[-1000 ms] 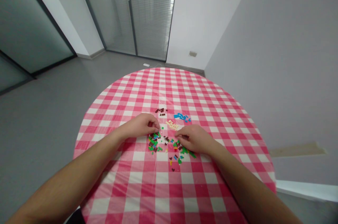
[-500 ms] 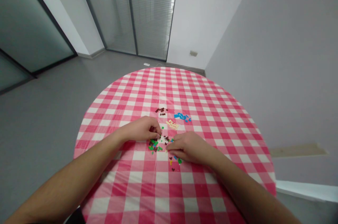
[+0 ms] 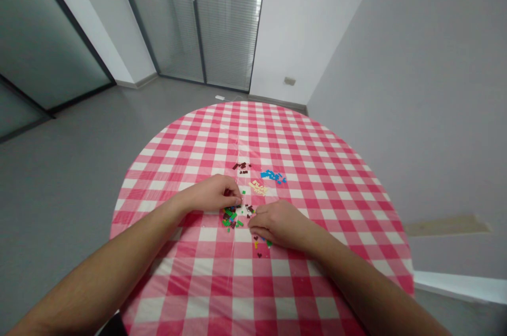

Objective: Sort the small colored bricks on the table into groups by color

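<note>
My left hand [image 3: 219, 193] is closed in a pinch just above a mixed pile of small green and brown building bricks [image 3: 232, 218]. Whatever lies between its fingertips is too small to make out. My right hand [image 3: 277, 222] rests low over the table, its fingers curled and drawn together, covering some pieces. Beside its fingertips are a few dark brown bricks [image 3: 249, 209]. Yellow and brown pieces [image 3: 256, 245] and a partly hidden green one [image 3: 269, 244] show below that hand.
Beyond the hands lie sorted groups of bricks: dark brown [image 3: 242, 167], blue [image 3: 273, 176] and cream [image 3: 258, 187]. A lone green brick [image 3: 244, 192] sits near the left fingers. The round table has a red-and-white checked cloth [image 3: 253, 294]. A wall rises on the right.
My right hand has shifted slightly and its fingers have come closer together, now covering blue and green pieces that showed before. My left hand has barely moved.
</note>
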